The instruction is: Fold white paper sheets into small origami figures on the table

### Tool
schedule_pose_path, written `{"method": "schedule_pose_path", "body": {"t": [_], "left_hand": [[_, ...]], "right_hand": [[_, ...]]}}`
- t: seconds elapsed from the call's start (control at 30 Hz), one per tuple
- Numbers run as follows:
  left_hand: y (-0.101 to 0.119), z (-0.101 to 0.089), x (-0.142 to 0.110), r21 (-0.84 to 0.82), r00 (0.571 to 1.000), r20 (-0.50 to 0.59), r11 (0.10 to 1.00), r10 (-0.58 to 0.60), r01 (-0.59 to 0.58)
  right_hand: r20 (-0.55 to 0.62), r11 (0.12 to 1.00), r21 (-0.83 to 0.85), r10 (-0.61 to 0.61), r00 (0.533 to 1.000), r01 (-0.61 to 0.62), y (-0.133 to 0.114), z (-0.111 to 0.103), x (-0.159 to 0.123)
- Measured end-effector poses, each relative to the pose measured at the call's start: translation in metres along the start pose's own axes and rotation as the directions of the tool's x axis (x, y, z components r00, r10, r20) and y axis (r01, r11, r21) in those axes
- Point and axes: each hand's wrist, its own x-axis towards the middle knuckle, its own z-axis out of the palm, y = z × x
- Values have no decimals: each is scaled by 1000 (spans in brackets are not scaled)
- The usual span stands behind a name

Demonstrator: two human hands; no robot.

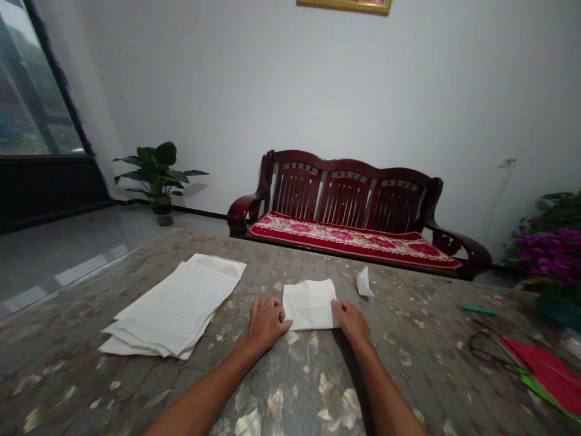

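A creased sheet of white paper (309, 306), folded to a small rectangle, lies on the patterned tablecloth (290, 387) in front of me. My left hand (267, 322) is at its left edge, fingers curled and thumb on the lower left corner. At the right edge, my right hand (351, 321) pinches the paper between thumb and fingers. Just beyond that hand stands a small folded paper piece (364, 283). To the left of my left hand is a loose stack of white paper sheets (181, 306), with faint lines on the top one.
On the table's right lie a green pen (479, 310), dark-framed glasses (497, 351) and a red booklet (547, 369). Purple flowers (549, 254) stand at the far right. Past the table are a wooden bench (347, 200) and a potted plant (158, 172).
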Motion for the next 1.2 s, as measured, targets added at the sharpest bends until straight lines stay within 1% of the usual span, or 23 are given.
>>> {"method": "schedule_pose_path", "body": {"t": [0.13, 0.3, 0.37, 0.47, 0.53, 0.6, 0.73, 0.87, 0.97, 1.07, 1.13, 1.2], "left_hand": [[2, -2, -1, 13, 1000, -3, 1000, 10, -10], [3, -2, -4, 47, 1000, -14, 999, 2, -1], [3, -1, -5, 55, 1000, -25, 998, -5, 7], [2, 1, -7, 67, 999, -42, 998, -12, 15], [3, 1, -6, 77, 999, -40, 997, -12, 15], [4, 2, -4, 90, 999, -25, 996, -25, 27], [10, 3, 7, 91, 995, 1, 991, -102, 102], [17, 3, 19, 40, 992, 55, 993, -116, 114], [20, 6, 26, -27, 985, 81, 988, -151, 154], [20, 10, 31, -49, 981, 67, 981, -183, 186], [20, 12, 34, -22, 976, 43, 977, -213, 214], [19, 12, 38, -16, 972, 24, 972, -233, 233]], "right_hand": [[-28, 999, 45, 26, 999, -24, -2, 4, 4], [-63, 999, 16, 48, 997, -47, 0, 5, 0], [-86, 998, -30, 56, 995, -58, -1, 6, -4], [-149, 986, -158, 34, 988, -58, -5, 7, -12], [-180, 975, -221, -5, 984, -35, -8, 8, -16], [-190, 970, -243, -39, 981, -8, -9, 9, -18], [-185, 961, -275, -92, 978, 38, -9, 13, -19], [-188, 943, -319, -166, 968, 100, -5, 18, -17], [-152, 929, -319, -247, 957, 189, 1, 22, -13], [-99, 910, -307, -322, 942, 279, 8, 26, -8], [-81, 900, -307, -348, 934, 309, 12, 29, -5], [-88, 894, -313, -364, 927, 321, 15, 31, -3]]}}
